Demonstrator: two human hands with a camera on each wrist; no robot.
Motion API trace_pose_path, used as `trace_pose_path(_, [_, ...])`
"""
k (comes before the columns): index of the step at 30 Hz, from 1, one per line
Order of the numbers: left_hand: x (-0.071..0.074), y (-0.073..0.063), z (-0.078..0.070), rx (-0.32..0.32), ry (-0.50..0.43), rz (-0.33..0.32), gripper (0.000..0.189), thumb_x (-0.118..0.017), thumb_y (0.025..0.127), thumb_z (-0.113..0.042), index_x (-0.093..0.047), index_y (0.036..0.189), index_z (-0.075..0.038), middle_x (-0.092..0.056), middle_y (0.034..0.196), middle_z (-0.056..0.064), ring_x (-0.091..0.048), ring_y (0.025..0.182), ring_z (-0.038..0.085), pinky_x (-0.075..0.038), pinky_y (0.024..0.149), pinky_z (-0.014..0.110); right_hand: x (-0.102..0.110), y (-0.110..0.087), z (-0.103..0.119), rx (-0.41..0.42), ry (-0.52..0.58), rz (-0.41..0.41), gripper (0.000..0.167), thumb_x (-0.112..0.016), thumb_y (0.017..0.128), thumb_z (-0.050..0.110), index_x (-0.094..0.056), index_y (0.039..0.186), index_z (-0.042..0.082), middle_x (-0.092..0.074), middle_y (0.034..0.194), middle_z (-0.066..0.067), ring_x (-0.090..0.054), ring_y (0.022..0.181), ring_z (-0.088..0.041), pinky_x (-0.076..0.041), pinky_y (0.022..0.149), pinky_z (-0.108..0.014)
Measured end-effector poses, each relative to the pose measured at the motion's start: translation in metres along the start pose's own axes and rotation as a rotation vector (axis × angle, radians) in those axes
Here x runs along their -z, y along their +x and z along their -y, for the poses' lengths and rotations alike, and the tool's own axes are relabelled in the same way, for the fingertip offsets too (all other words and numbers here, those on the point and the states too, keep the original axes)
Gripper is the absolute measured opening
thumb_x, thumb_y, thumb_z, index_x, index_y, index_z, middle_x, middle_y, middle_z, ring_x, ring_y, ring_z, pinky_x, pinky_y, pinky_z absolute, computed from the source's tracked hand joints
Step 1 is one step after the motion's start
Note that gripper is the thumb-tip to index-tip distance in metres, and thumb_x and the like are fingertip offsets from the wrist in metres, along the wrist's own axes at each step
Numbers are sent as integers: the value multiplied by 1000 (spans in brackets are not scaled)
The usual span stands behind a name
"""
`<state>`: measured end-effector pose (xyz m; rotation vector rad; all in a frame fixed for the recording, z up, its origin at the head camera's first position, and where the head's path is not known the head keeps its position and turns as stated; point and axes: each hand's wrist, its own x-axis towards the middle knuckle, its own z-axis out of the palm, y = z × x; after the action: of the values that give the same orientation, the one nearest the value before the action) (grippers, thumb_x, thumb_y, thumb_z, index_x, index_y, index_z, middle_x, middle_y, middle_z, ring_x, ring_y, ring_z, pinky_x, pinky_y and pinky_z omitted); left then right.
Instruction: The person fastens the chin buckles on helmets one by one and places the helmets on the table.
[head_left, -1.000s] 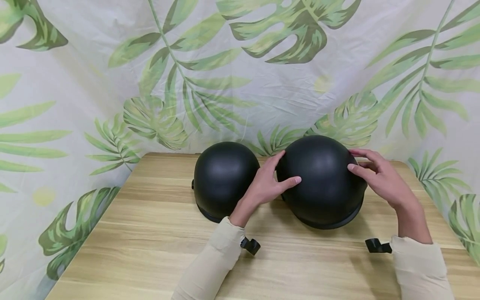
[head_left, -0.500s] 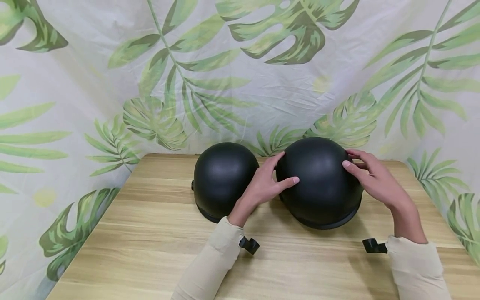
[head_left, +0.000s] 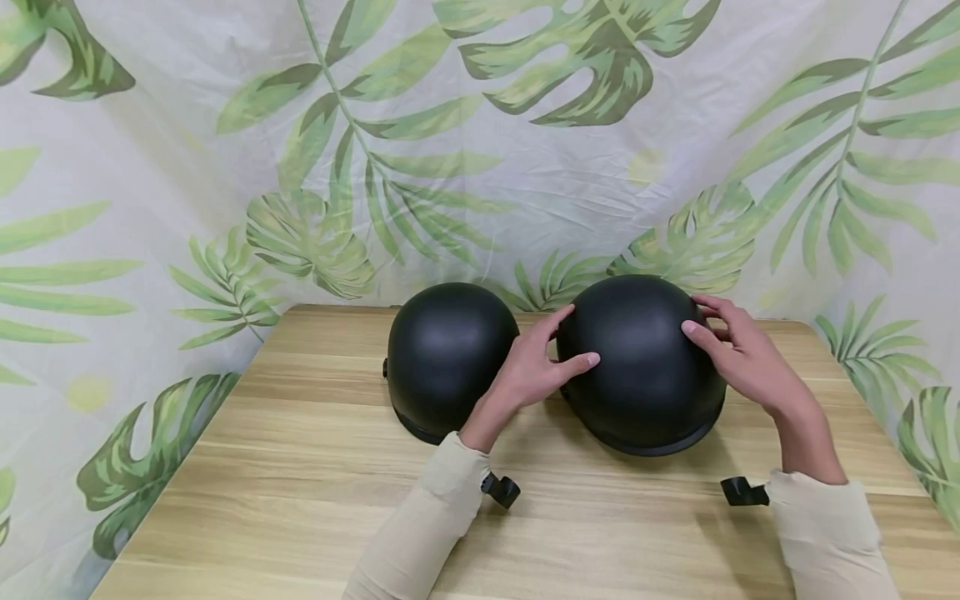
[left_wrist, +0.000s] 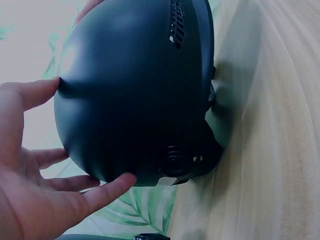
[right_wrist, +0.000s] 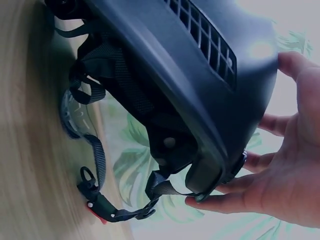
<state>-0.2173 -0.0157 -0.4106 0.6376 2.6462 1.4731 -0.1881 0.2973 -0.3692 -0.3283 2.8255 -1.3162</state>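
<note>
A glossy-smooth black helmet [head_left: 641, 367] sits dome up and tilted on the wooden table, held between both hands. My left hand [head_left: 525, 367] grips its left side, thumb on the front of the dome and fingers spread toward the back. On the opposite side my right hand [head_left: 750, 354] holds it, thumb on the shell. In the right wrist view, fingertips reach its lower edge, and a chin strap [right_wrist: 98, 160] with a red-marked buckle [right_wrist: 102, 207] dangles to the table. A slotted vent [right_wrist: 215, 50] shows in the shell. The left wrist view shows a round knob [left_wrist: 176, 164] near the rim.
A second black helmet [head_left: 450, 358] stands just left of the held one, partly behind the left forearm. Beneath both is a wood-grain table [head_left: 300, 500]. A leaf-print cloth [head_left: 420, 167] hangs close behind its back edge. Black mounts [head_left: 501, 492] protrude from the sleeves.
My right hand has shifted slightly left, and the right side of the held helmet has come left with it. The left hand and the second helmet have stayed nearly in place.
</note>
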Motion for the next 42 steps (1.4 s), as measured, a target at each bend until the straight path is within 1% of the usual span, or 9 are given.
trace_pose_path(4, [0, 0, 2, 6, 11, -20, 84, -76, 96, -47, -35, 167, -30, -39, 171, 3, -53, 148, 36, -49, 118, 52, -4, 3, -1, -9, 25, -18, 71, -51, 112, 43, -24, 169, 9, -32, 165, -33, -40, 145, -64, -43, 110, -77])
trace_pose_path(10, [0, 0, 5, 14, 3, -36, 85, -77, 95, -49, -36, 167, -31, -41, 170, 2, -53, 148, 34, -49, 118, 53, -7, 5, -6, -46, 65, -4, 72, -51, 112, 45, -23, 169, 12, -30, 167, -32, -37, 147, -64, -40, 112, -77])
trace_pose_path(16, [-2, 0, 6, 8, 29, -40, 85, -79, 94, -46, -39, 166, -23, -43, 169, 5, -52, 149, 33, -47, 120, 52, -8, 5, -11, -86, 59, 29, 71, -48, 112, 48, -22, 170, 14, -29, 167, -33, -38, 146, -63, -42, 112, -74])
trace_pose_path(19, [-3, 1, 6, 2, 46, -45, 84, -79, 94, -45, -40, 165, -21, -43, 169, 6, -51, 150, 32, -46, 121, 51, -8, 5, -14, -86, 52, 28, 72, -47, 112, 49, -22, 170, 16, -29, 168, -33, -38, 146, -63, -43, 111, -74])
trace_pose_path(25, [-2, 1, 6, 16, 61, -58, 84, -79, 93, -49, -41, 165, -27, -45, 168, 7, -51, 149, 30, -46, 120, 53, -9, 5, -15, -72, 22, 2, 71, -48, 112, 50, -24, 169, 16, -32, 168, -31, -40, 146, -63, -46, 109, -73])
trace_pose_path(28, [-1, 1, 6, 20, 52, -51, 85, -80, 92, -49, -41, 165, -28, -45, 168, 6, -52, 149, 30, -46, 120, 53, -9, 6, -17, -72, 15, -4, 70, -50, 111, 49, -27, 168, 15, -34, 167, -31, -41, 146, -62, -50, 106, -69])
trace_pose_path(32, [-2, 2, 7, 16, 55, -46, 85, -80, 92, -48, -43, 164, -23, -47, 167, 7, -53, 148, 32, -46, 120, 53, -9, 5, -18, -78, 21, 0, 70, -55, 110, 47, -30, 167, 14, -35, 167, -30, -41, 147, -60, -52, 104, -66])
trace_pose_path(37, [-5, 3, 7, -20, 124, -29, 78, -79, 93, -46, -49, 160, -18, -50, 164, 9, -49, 151, 33, -41, 124, 56, -10, 6, -16, -48, -3, 28, 72, -66, 106, 41, -36, 164, 10, -36, 167, -27, -40, 148, -60, -49, 109, -70])
trace_pose_path(42, [-7, 1, 4, -17, 169, -27, 76, -79, 94, -44, -50, 160, -19, -49, 164, 9, -45, 153, 34, -39, 125, 57, -10, 8, -15, -38, -26, 52, 73, -68, 105, 41, -38, 162, 9, -37, 167, -25, -39, 148, -60, -47, 110, -70])
